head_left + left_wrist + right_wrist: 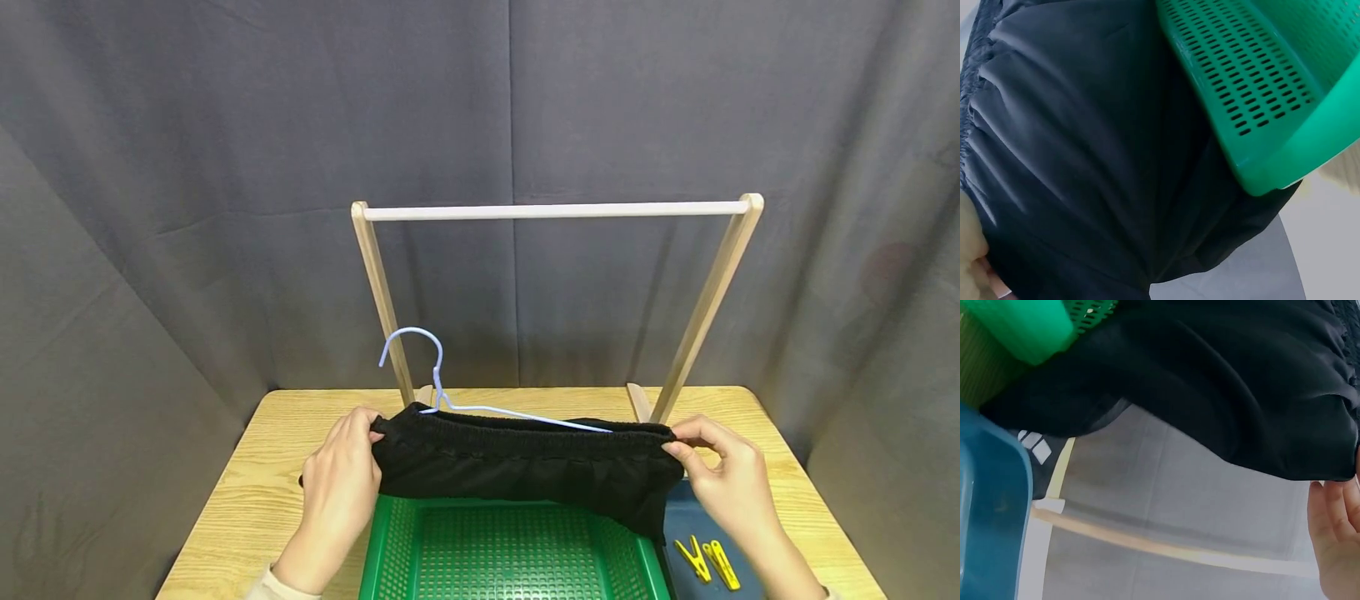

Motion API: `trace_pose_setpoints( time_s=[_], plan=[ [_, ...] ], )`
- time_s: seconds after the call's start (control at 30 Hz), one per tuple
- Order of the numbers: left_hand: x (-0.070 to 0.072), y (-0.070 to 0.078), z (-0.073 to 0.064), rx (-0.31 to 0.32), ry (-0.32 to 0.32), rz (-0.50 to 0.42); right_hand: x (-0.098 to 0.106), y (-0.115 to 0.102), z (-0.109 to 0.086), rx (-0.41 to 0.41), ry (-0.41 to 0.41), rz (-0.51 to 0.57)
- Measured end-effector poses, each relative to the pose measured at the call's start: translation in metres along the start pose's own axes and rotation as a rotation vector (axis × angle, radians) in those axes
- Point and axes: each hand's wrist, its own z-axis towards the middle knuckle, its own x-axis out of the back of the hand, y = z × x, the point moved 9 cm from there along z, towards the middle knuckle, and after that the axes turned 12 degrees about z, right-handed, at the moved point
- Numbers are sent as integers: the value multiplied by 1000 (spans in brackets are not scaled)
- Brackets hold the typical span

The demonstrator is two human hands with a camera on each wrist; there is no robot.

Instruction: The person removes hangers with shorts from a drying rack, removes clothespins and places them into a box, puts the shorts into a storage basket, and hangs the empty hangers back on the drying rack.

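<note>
Black shorts (517, 471) with a gathered elastic waistband are stretched sideways above the green basket. My left hand (341, 467) pinches the left end of the waistband, while my right hand (727, 475) pinches the right end between thumb and fingers. A light blue hanger (437, 377) stands in the waist opening, its hook rising near the left end. One thin hanger arm slopes down toward the right; its lower part is hidden inside the cloth. In the right wrist view, white diamond marks (1041, 452) show on a lower part of the shorts.
A wooden rack with a white bar (555, 211) stands behind the shorts. Under them is the green perforated basket (651, 567). At its right, a blue tray (682, 521) holds yellow clothespins (722, 565). All stand on a wooden table (217, 533) before grey curtains.
</note>
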Motion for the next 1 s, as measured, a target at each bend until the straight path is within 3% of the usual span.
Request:
trace_pose_setpoints(
  time_s=[0.27,0.47,0.67,1.0],
  plan=[
    [-2,-7,-2,44,-9,21,10,4,-3,-29,18,-48],
    [-3,-10,-1,79,-9,31,10,1,-7,4,6,-64],
    [-7,-11,0,120,-31,13,1,-3,-13,41,-24,-48],
    [-14,-8,1,151,-112,-33,-22,-1,-29,-36,-85,-94]
  ],
)
